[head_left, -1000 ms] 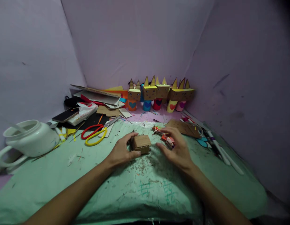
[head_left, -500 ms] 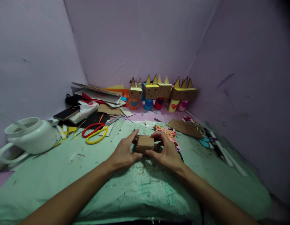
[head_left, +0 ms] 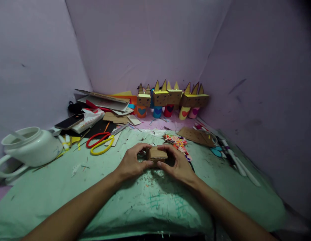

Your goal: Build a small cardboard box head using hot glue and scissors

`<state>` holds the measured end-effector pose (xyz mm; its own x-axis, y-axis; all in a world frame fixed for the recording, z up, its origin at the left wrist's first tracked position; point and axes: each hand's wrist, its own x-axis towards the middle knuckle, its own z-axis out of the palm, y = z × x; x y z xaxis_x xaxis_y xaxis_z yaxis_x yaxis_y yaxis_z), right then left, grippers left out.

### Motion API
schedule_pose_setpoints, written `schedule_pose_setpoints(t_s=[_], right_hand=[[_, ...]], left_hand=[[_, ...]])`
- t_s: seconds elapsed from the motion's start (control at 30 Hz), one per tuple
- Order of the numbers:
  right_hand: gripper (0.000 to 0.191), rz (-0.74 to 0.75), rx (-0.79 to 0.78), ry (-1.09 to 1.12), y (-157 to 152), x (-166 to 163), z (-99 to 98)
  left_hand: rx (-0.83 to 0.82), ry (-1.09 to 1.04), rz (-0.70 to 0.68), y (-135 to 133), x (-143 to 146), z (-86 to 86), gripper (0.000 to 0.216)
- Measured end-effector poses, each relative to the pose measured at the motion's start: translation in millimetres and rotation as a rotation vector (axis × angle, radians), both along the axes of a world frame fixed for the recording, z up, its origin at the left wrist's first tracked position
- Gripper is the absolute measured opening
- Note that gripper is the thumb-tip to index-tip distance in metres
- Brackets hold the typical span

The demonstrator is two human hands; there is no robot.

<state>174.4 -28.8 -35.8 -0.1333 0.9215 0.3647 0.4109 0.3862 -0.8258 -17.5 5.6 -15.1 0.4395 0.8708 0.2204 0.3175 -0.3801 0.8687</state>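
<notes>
Between my two hands sits a small brown cardboard box (head_left: 157,153), over the middle of the green covered table. My left hand (head_left: 132,162) grips its left side, thumb at the front and fingers curled behind. On the right side, my right hand (head_left: 177,164) holds it the same way, its thumb close to the left one. The top flap of the box looks slightly raised above the front wall. Just behind the right hand lies a patterned pink and orange piece (head_left: 177,142). Parts of the fingertips are hidden behind the box.
Scissors (head_left: 102,142) with red and yellow handles lie left of centre. A white teapot-like pot (head_left: 32,149) stands far left, near a phone (head_left: 69,121). Several cardboard-headed figures (head_left: 160,98) line the back wall. Cardboard scrap (head_left: 195,136) and pens (head_left: 233,155) lie to the right.
The box has turned and tilted a little between my hands. My left fingers have shifted from its left edge to curl over its back. The view has moved slightly.
</notes>
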Motion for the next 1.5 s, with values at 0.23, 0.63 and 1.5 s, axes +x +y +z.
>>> schedule_pose_setpoints(t_s=[0.23,0.63,1.5], right_hand=[[0.036,-0.076,0.001,-0.025,-1,-5,2.7],[0.032,-0.077,0.069,0.061,-1,-6,-5.1],[0.034,0.011,0.267,-0.095,-1,1,-6.3]], left_hand=[[0.053,0.093,0.032,-2,2,0.0,0.064],[0.204,0.111,0.026,-10,6,-2.1,0.039],[0.393,-0.031,0.013,-7,1,-21.0,0.025]])
